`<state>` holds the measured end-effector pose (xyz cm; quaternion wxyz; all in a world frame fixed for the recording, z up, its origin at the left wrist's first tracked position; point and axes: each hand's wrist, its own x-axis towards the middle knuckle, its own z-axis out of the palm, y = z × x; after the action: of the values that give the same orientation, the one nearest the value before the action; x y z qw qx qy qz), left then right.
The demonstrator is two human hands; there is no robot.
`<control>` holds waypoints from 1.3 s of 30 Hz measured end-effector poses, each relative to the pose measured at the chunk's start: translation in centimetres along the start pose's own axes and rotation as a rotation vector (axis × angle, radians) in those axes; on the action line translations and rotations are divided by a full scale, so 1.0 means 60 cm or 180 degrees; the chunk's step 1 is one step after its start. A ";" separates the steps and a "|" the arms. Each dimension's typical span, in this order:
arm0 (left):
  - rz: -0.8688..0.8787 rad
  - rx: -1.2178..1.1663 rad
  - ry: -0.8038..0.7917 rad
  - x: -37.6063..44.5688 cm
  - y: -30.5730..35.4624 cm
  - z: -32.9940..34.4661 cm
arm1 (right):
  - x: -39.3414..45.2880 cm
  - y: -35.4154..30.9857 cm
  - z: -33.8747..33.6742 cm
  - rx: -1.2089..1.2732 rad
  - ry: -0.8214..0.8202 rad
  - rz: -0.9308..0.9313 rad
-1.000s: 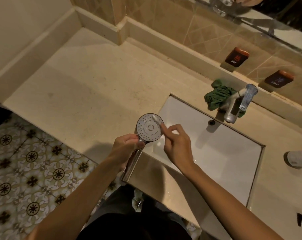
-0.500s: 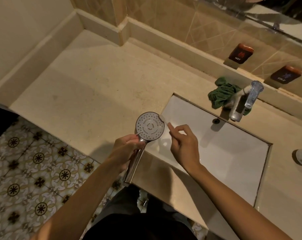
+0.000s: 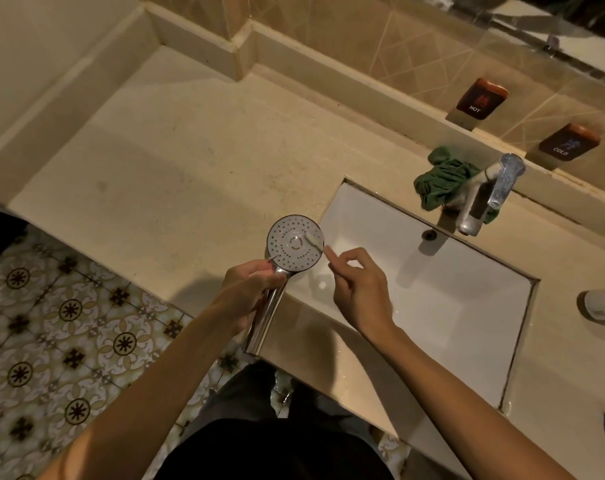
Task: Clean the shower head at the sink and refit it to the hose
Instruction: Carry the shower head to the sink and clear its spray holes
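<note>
- While the left hand held the shower head by its chrome handle, fingers wrapped round the neck, I saw the spray face turned up above the bench, just left of the sink.
- The right hand pinched a small brush, its pale tip lying on the nozzle face near the centre ring; that grip was closed on the brush stem, index finger extended along it.
- I judged the cleaning step to be in hand: scrubbing the nozzles, with no hose in view and refitting not yet begun.
- The next move, as I read it, called for short strokes across the remaining holes, the left grip steady against the push.
- A rinse under the tap would likely follow; a green cloth lay beside it for wiping.
</note>
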<state>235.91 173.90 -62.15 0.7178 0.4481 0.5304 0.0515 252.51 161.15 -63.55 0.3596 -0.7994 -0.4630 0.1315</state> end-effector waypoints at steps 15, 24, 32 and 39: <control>-0.0144 -0.0630 0.0107 0.005 -0.021 -0.050 | 0.036 -0.022 0.056 0.0516 0.0095 0.0934; -0.0140 -0.1086 0.0149 0.021 -0.024 -0.089 | 0.093 -0.032 0.114 0.0545 0.0088 0.2148; -0.0223 -0.1275 0.0062 0.037 -0.032 -0.124 | 0.155 -0.053 0.162 0.0411 0.0006 0.2501; -0.0323 -0.1244 -0.0066 0.056 -0.040 -0.133 | 0.179 -0.065 0.193 0.0304 0.0073 0.2571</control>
<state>229.93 179.02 -66.49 0.7981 0.2735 0.5249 0.1126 249.44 176.57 -67.69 0.3208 -0.9008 -0.1010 0.2747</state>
